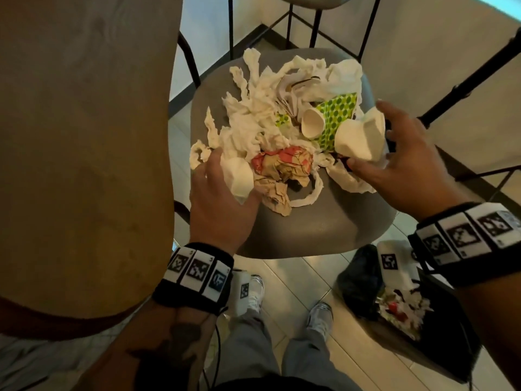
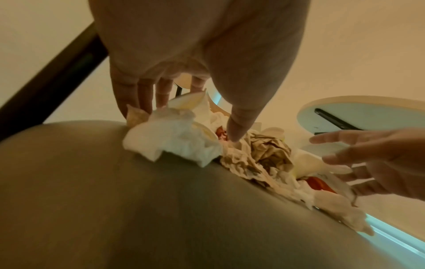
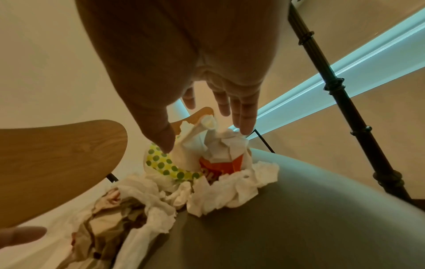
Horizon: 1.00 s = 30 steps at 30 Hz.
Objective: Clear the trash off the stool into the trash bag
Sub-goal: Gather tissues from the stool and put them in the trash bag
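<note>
Head view: both hands closing on stool trash

Reached in from both sides of pile on stool (image 1: 324,221). Left hand (image 1: 220,204) fingers spread, touching white tissue (image 1: 238,176), not clamped. Right hand (image 1: 406,165) fingers apart, cupped beside white cup (image 1: 358,136), nothing gripped yet. Trash bag (image 1: 363,280) sat on floor just right of stool, already part filled. Best scooped inward, squeezed together, loose tissue strips trapped before lifting.

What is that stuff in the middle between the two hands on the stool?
Between the left hand and right hand sits a crumpled red-and-brown paper wrapper with twisted white tissue beside it, on the gray stool. The head view shows this best.
</note>
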Available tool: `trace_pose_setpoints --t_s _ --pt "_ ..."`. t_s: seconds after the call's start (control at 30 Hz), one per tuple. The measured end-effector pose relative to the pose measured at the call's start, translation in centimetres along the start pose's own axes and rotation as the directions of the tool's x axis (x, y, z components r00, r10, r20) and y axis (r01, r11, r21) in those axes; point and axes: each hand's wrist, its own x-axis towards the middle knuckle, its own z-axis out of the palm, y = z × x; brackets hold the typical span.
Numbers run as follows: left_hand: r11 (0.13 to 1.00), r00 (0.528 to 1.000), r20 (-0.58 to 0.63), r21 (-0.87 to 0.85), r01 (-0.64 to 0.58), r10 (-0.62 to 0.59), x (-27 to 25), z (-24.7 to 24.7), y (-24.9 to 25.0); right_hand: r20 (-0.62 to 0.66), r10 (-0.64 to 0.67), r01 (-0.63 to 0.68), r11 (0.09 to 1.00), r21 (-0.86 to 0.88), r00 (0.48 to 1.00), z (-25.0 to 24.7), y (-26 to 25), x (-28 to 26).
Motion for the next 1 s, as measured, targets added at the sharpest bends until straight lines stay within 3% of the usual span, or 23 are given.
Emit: trace_pose_setpoints --t_s 0.3,0.7,1.0 --pt "0.999 0.998 0.055 0.041 0.005 -0.008 1.1 0.6 -0.1 0.014 0.011 -0.010 0.994 -0.106 1.000 1.2 0.5 1.6" --pt "0.968 0.976 -0.178 -0.192 -0.161 0.127 0.3 -0.1 1.9 -0.118 0.018 -0.002 0.991 0.135 0.993 1.5 1.2 0.6" --pt "0.931 0.969 -0.189 -0.297 -0.210 0.158 0.1 -0.7 4.6 -0.289 -0.020 0.074 0.981 0.179 0.957 0.4 1.7 -0.4"
